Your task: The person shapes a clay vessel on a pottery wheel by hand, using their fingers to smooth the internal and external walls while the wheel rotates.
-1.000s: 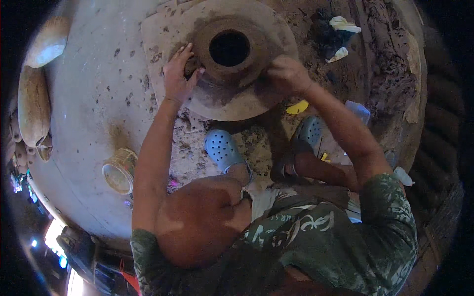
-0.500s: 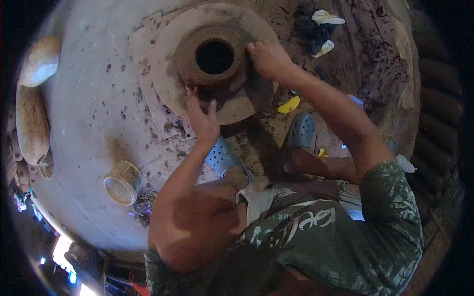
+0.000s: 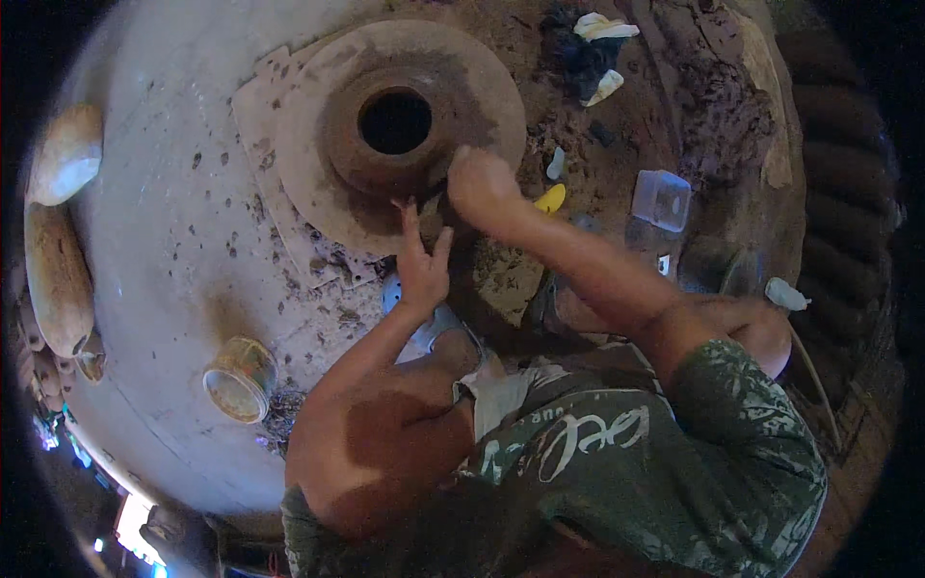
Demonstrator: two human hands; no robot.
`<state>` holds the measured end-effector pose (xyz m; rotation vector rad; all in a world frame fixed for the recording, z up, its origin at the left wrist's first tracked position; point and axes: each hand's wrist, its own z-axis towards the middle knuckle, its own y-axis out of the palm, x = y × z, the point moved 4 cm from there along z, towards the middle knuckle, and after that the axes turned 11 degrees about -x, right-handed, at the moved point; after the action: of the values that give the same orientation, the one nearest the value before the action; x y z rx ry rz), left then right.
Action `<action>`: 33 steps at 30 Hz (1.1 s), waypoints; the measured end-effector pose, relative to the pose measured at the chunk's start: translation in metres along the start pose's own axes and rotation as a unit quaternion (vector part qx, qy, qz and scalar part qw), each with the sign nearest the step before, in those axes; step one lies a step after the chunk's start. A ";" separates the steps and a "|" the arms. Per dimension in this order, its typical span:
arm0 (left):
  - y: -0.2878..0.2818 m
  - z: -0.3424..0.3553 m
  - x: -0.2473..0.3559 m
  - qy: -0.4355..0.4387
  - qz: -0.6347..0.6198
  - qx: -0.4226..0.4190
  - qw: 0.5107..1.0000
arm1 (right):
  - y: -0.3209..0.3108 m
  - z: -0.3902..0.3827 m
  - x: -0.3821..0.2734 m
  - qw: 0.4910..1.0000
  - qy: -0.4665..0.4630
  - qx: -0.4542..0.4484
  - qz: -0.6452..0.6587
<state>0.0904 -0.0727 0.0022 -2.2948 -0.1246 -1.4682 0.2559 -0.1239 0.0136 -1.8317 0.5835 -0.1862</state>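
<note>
A round brown clay pot (image 3: 385, 173) with a dark circular mouth sits on a wide flat disc (image 3: 306, 116), which lies over a clay-spattered board (image 3: 252, 111). My left hand (image 3: 422, 268) is at the pot's near side, fingers stretched and spread, their tips at its lower wall. To the right, my right hand (image 3: 484, 193) is curled closed against the near right side of the pot. Its fingers face away, so whatever they hold, if anything, is hidden.
A dirty bucket (image 3: 236, 385) stands on the floor at left. Right of the disc lie a yellow piece (image 3: 550, 199), a clear plastic box (image 3: 662, 200) and a black bag (image 3: 593, 72) with pale scraps. Long rounded vessels (image 3: 58, 279) line the far left. A blue clog (image 3: 434, 323) shows below my left hand.
My right hand has moved from the pot's right side round toward its near side. My left hand has shifted slightly right. My right leg has moved, and the clear box now shows.
</note>
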 end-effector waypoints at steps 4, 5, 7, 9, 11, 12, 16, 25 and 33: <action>-0.020 -0.016 -0.013 0.025 -0.070 -0.006 0.997 | -0.007 -0.030 -0.053 0.967 -0.066 -0.237 0.067; -0.026 -0.022 -0.023 0.046 -0.068 0.013 0.997 | -0.010 -0.031 -0.060 0.953 -0.074 -0.279 0.097; -0.029 -0.017 -0.026 0.067 -0.085 0.019 0.994 | 0.016 -0.042 -0.034 0.948 -0.055 -0.256 0.179; -0.045 -0.019 -0.028 0.048 -0.098 0.039 0.993 | 0.021 -0.052 -0.012 0.941 -0.079 -0.228 0.236; -0.059 -0.021 -0.023 0.006 -0.044 0.032 0.998 | 0.001 -0.070 0.018 0.939 -0.115 -0.192 0.262; -0.067 -0.020 -0.019 -0.014 -0.016 0.029 0.999 | -0.007 -0.080 0.033 0.937 -0.106 -0.214 0.256; -0.125 -0.016 0.014 -0.027 -0.056 -0.074 0.995 | -0.071 -0.111 0.070 0.938 -0.070 -0.249 0.233; -0.165 -0.069 0.251 -0.011 0.120 -0.253 0.960 | -0.203 -0.204 0.081 0.881 -0.047 -0.152 0.445; -0.025 -0.095 0.291 -0.035 0.151 -0.399 0.904 | -0.235 -0.248 0.008 0.906 -0.349 0.169 0.170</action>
<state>0.1303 -0.1281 0.3019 -2.7921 0.9400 -1.4231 0.2320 -0.2842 0.3149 -1.3033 0.3189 0.5574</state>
